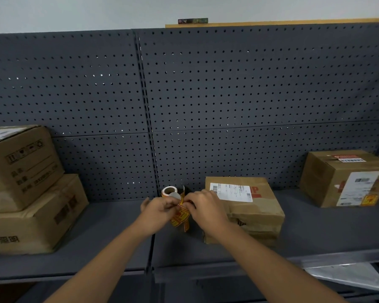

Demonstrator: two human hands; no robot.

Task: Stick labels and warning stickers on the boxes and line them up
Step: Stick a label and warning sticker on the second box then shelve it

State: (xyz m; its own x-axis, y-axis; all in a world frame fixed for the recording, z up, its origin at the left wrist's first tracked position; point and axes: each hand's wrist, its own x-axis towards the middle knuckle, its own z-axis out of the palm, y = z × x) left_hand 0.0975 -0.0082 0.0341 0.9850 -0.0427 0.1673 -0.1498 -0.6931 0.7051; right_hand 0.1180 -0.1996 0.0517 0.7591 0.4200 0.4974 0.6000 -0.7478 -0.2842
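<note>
On the grey shelf (109, 217), mid-span: warning sticker strip (180, 216), held between your two hands.

Your left hand (157, 212) and right hand (206, 207) are both pinched narrow on the top of the strip, which hangs limp below them; the roll (169, 191) stands just behind. Item is thin, light and floppy, likely to curl and cling to itself, so take each sticker by a corner and peel slowly off the backing. Nearest box (243, 209) lies just right of your hands, soft-looking and creased, white label (231, 192) already on top; press gently there. Labelled box (348, 178) sits far right; stacked boxes (26, 189) far left.
</note>
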